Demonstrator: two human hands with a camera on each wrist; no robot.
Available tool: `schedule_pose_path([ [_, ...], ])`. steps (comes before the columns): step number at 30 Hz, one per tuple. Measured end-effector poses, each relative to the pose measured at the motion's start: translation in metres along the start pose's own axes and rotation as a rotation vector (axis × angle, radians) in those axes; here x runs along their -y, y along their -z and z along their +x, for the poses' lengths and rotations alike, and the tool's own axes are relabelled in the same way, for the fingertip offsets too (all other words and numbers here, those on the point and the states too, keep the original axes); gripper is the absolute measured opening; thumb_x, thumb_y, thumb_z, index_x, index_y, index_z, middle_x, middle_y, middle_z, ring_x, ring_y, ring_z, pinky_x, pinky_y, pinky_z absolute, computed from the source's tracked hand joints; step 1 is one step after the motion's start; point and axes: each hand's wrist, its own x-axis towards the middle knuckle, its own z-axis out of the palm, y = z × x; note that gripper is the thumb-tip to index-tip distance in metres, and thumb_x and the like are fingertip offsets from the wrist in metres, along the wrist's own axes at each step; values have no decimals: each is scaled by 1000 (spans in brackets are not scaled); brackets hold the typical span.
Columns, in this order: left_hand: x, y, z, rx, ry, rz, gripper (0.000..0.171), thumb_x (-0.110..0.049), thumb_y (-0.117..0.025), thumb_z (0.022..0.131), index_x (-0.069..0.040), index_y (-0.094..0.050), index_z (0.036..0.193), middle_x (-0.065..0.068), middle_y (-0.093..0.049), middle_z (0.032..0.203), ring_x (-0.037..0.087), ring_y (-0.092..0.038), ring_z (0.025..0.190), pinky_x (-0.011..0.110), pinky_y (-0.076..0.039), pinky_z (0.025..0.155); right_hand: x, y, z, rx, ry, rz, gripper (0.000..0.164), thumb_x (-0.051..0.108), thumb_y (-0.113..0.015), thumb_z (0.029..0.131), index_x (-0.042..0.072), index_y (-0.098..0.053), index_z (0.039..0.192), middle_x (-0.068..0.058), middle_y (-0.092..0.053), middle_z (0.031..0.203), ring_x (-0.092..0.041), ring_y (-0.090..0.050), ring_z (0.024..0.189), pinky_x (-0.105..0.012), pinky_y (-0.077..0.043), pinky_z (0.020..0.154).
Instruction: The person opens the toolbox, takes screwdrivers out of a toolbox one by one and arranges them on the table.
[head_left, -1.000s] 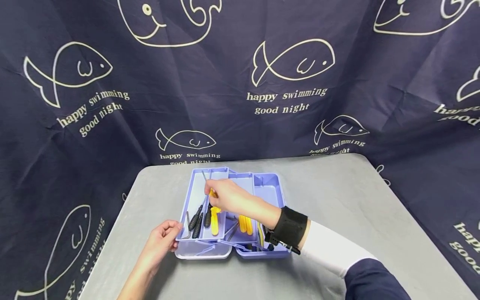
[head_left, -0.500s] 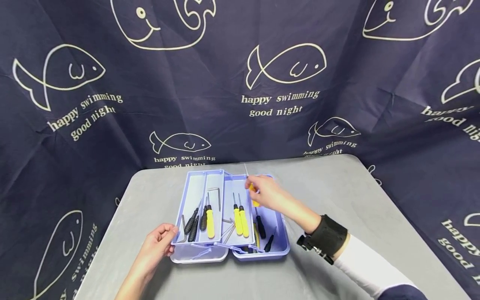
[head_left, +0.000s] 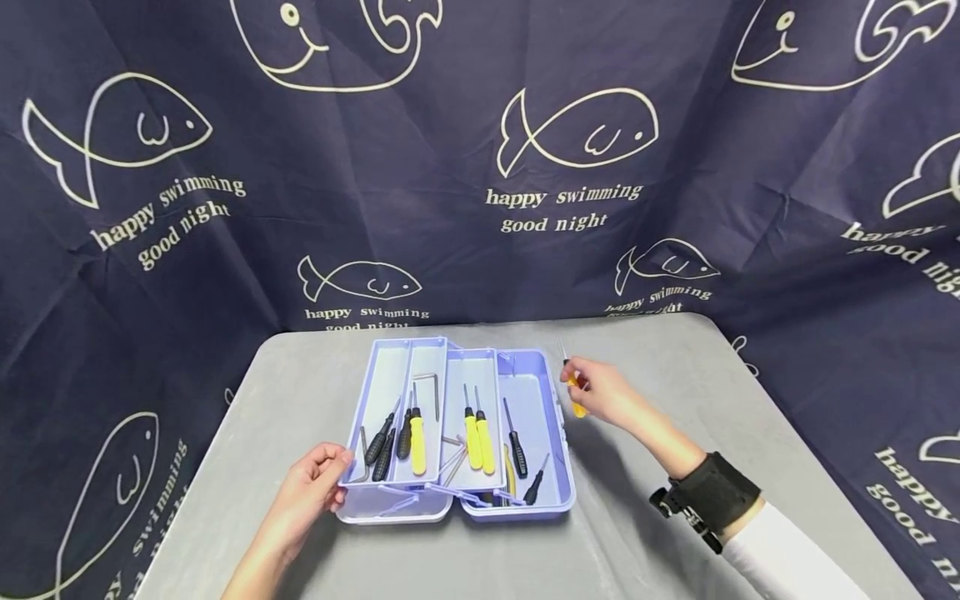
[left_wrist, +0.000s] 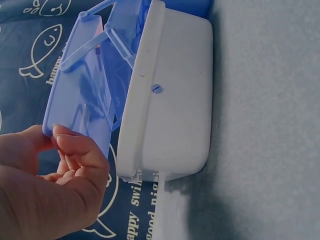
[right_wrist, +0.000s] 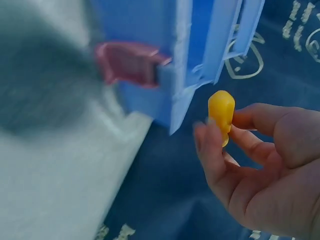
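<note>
To the right of the purple toolbox [head_left: 528, 390], my right hand [head_left: 609, 395] pinches a screwdriver by its yellow handle [head_left: 578, 405], shaft pointing away. In the right wrist view the handle end [right_wrist: 221, 107] shows between thumb and fingers, beside the box. My left hand [head_left: 309, 485] grips the front left corner of the top tray [head_left: 389, 375]; in the left wrist view, thumb and finger pinch the tray's corner [left_wrist: 56, 107]. That tray holds black screwdrivers [head_left: 384, 454], a yellow one [head_left: 417, 446] and hex keys [head_left: 437, 396].
The middle tray [head_left: 459, 371] carries two yellow screwdrivers [head_left: 480, 443] and some hex keys [head_left: 453, 463]. Two black screwdrivers [head_left: 517, 454] lie in the deep base. A pink latch [right_wrist: 131, 64] is on the box's side. The grey table [head_left: 660, 467] meets a dark fish-print cloth [head_left: 450, 167] behind.
My right hand has carried the yellow screwdriver from over the top tray, rightward across the box, to outside its right side. My left hand has stayed at the tray corner.
</note>
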Motion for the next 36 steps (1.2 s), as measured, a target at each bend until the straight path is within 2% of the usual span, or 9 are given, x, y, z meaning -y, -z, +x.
schedule_pose_path([
  [3,-1,0,0,4,1,2,18,-13,-58,107,4,-54,103,-3,-51,64,8,-49,55,20,-43,52,-18,2,-8,-16,-13,-21,15,-7,-63,87,0,-63,100,-5,-64,75,-12,-56,64,-31,-51,60],
  [8,-1,0,0,2,7,7,18,-12,-57,107,4,-53,103,-3,-51,65,8,-49,55,20,-43,51,-50,4,-25,-5,-90,-14,13,-7,-64,87,1,-59,95,-4,-62,72,-13,-55,60,-30,-49,57],
  [15,-2,0,-1,-11,18,8,17,-12,-57,107,4,-52,102,-3,-52,67,8,-49,55,20,-43,51,-89,-2,-43,-40,-184,-61,12,0,-67,92,5,-57,89,-2,-61,71,-14,-54,64,-33,-46,61],
  [18,-3,0,-1,-18,16,4,16,-11,-58,107,3,-52,102,-3,-52,67,8,-48,55,20,-42,51,-101,-7,-46,-53,-197,-87,11,1,-68,91,5,-58,89,-1,-63,71,-15,-55,64,-33,-46,63],
  [25,-1,-1,0,-31,18,-2,16,-11,-59,106,2,-53,101,-3,-52,67,8,-48,55,20,-42,51,-115,-17,-48,-41,-222,-81,11,1,-68,90,5,-58,92,-2,-63,73,-15,-56,64,-32,-47,61],
  [36,0,-2,0,-39,19,-7,15,-11,-61,105,1,-53,99,-2,-53,67,8,-48,56,20,-42,51,-119,-12,-49,-59,-187,-125,13,0,-71,87,4,-59,88,-2,-63,74,-17,-56,69,-35,-47,64],
])
